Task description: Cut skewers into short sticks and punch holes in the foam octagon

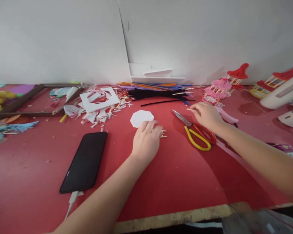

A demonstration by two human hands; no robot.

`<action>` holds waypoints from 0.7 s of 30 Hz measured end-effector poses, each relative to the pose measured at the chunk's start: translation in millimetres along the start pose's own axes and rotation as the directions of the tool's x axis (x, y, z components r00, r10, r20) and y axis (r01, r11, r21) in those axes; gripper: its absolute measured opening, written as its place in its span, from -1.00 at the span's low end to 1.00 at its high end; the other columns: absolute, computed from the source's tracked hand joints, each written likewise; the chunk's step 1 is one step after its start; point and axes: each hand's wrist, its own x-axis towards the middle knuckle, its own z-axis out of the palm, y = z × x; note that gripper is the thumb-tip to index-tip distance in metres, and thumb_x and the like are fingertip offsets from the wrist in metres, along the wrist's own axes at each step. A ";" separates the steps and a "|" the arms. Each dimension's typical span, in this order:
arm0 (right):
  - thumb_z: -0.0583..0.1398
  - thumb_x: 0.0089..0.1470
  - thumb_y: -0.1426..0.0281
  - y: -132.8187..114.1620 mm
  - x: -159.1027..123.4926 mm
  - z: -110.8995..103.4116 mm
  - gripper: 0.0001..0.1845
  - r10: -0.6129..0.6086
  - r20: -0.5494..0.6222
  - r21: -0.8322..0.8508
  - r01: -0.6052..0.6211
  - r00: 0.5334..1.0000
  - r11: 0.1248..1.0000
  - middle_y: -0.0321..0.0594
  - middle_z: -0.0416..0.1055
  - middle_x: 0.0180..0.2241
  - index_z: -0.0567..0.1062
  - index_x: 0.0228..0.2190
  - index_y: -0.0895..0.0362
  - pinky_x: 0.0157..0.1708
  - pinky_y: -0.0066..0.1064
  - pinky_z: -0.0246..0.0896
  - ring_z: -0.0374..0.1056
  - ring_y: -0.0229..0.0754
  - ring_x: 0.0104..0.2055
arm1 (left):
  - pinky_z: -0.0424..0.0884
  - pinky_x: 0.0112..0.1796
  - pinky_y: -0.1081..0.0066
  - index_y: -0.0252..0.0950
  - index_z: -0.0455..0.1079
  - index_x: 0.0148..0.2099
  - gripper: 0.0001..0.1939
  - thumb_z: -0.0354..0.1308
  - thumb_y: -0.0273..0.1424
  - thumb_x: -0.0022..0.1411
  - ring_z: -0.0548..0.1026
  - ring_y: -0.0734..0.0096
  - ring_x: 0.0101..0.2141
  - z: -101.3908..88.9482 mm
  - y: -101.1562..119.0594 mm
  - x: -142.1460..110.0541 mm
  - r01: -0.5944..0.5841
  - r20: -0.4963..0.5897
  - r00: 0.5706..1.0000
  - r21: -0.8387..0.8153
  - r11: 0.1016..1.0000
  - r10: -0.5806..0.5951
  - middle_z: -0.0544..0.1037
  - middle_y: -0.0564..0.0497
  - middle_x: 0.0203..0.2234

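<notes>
My right hand (207, 117) pinches a short wooden stick (190, 109) between thumb and fingertips, just above a pair of scissors (194, 133) with one yellow and one red handle. My left hand (146, 139) rests low over the table, fingers bent and a little apart. Beside its thumb lie several short wooden sticks (163, 136), partly covered by the hand. A white octagon (141, 117), flat like card or foam sheet, lies just beyond the left fingers, which overlap its near edge.
A black phone (84, 162) with a cable lies at left. White scraps (100, 100), pipe cleaners (156, 94) and a dark frame (36, 113) line the back. Small pink and red tiered pagodas (221, 87) stand at right, near a pink glue gun (227, 115) and a white cylinder (283, 89).
</notes>
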 end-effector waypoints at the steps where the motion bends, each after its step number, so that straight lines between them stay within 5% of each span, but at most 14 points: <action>1: 0.07 0.11 0.44 7.9 11.8 4.0 -0.81 0.028 -0.016 -0.009 -0.028 0.999 1.000 -0.04 0.50 -0.32 0.50 -0.34 0.15 -0.17 -0.12 0.23 0.35 0.03 -0.23 | 0.35 0.01 0.18 -0.29 0.43 -0.03 -0.75 0.01 -0.46 0.31 0.35 0.10 0.02 1.3 1.8 -0.9 0.007 0.020 1.000 -0.003 1.000 -0.007 0.46 -0.13 0.03; 4: 0.08 0.03 0.49 24.7 42.5 17.2 -0.81 0.080 -0.039 -0.022 -0.081 0.996 0.996 -0.01 0.49 -0.37 0.50 -0.39 0.16 -0.20 -0.10 0.24 0.34 0.04 -0.28 | 0.26 0.11 0.12 -0.40 0.27 0.17 -0.58 0.04 -0.37 0.30 0.24 0.03 0.15 3.9 4.6 -3.3 0.044 0.059 0.997 0.010 0.999 -0.045 0.35 -0.24 0.15; 8: 0.05 0.00 0.53 18.8 56.8 27.1 -0.75 0.090 -0.091 -0.001 -0.090 0.992 0.996 0.03 0.46 -0.30 0.52 -0.36 0.17 -0.12 -0.05 0.22 0.32 0.07 -0.19 | 0.22 0.13 0.09 -0.46 0.21 0.20 -0.47 0.06 -0.23 0.29 0.23 -0.03 0.15 2.6 4.0 -5.6 0.064 0.120 0.991 0.016 0.998 -0.066 0.36 -0.26 0.14; 16: 0.10 0.09 0.47 -48.5 21.1 7.7 -0.78 -0.039 -0.136 0.145 0.059 0.990 0.988 -0.07 0.45 -0.15 0.49 -0.23 0.11 -0.02 -0.10 0.21 0.32 0.02 -0.05 | 0.29 0.05 0.13 -0.44 0.23 0.18 -0.52 0.08 -0.31 0.28 0.31 0.02 0.03 -1.9 9.0 -5.1 0.057 0.176 0.983 0.007 0.998 -0.057 0.41 -0.23 0.03; 21: 0.12 0.11 0.41 -59.6 -5.2 -11.7 -0.79 0.020 -0.098 0.211 0.001 0.995 0.978 -0.06 0.46 -0.14 0.47 -0.20 0.13 -0.01 -0.10 0.22 0.33 0.01 -0.03 | 0.32 0.00 0.10 -0.41 0.27 0.10 -0.55 0.13 -0.28 0.24 0.30 -0.01 0.00 -5.3 8.3 -3.4 0.113 0.134 0.984 0.024 0.993 -0.115 0.40 -0.26 0.01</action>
